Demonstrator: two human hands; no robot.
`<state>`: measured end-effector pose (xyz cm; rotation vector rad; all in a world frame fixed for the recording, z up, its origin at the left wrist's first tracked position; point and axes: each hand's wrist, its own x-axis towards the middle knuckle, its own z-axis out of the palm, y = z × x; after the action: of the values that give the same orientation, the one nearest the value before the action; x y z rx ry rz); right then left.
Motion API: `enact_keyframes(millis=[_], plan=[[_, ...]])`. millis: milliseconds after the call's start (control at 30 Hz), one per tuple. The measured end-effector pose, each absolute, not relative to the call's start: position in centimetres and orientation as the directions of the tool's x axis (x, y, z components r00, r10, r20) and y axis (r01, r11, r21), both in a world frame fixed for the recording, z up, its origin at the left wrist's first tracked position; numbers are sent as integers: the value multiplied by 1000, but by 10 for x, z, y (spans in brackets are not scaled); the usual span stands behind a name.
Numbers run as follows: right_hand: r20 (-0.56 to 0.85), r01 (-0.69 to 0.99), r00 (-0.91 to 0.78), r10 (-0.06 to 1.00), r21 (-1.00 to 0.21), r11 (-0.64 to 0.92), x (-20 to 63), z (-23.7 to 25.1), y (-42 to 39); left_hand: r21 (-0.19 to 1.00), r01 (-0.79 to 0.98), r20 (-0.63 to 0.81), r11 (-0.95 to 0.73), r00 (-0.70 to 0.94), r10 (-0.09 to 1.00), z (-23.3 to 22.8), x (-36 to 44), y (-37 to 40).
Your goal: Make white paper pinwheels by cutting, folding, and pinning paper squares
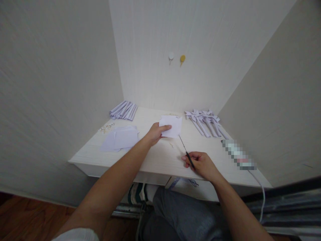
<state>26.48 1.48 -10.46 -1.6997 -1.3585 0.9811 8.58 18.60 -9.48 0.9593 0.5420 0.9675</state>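
So there's a pale wood-grain desk (pixel 155 160) wedged into a corner, walls on three sides. On it, going by size: a loose pile of white paper sheets (pixel 120 139) on the left, a bunch of finished paper pinwheels (pixel 204 122) at the back right, and a bundle of folded paper strips (pixel 124 110) at the back left. There's a blurred-out thing with a white cable near the right edge too.

The left hand (pixel 155 132) pinches a square of white paper (pixel 172 126) by its left edge, holding it just above the desk's middle. The right hand (pixel 200 164) is closed around the handles of scissors (pixel 185 150), whose thin blades point up at the paper's lower corner, looks like they're right at the edge.
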Motion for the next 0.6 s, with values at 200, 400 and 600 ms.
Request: enact_keyframes(millis=[200, 400, 600], plan=[[-111, 423, 147, 983, -891, -164, 267, -108, 16, 863, -447, 18, 233, 489, 872, -95, 86, 184], [-106, 423, 157, 982, -891, -164, 265, -107, 16, 869, -434, 8, 237, 491, 871, -96, 87, 185], [-129, 439, 176, 976, -877, -195, 261, -100, 16, 882, -413, 2, 228, 487, 874, -98, 87, 187]])
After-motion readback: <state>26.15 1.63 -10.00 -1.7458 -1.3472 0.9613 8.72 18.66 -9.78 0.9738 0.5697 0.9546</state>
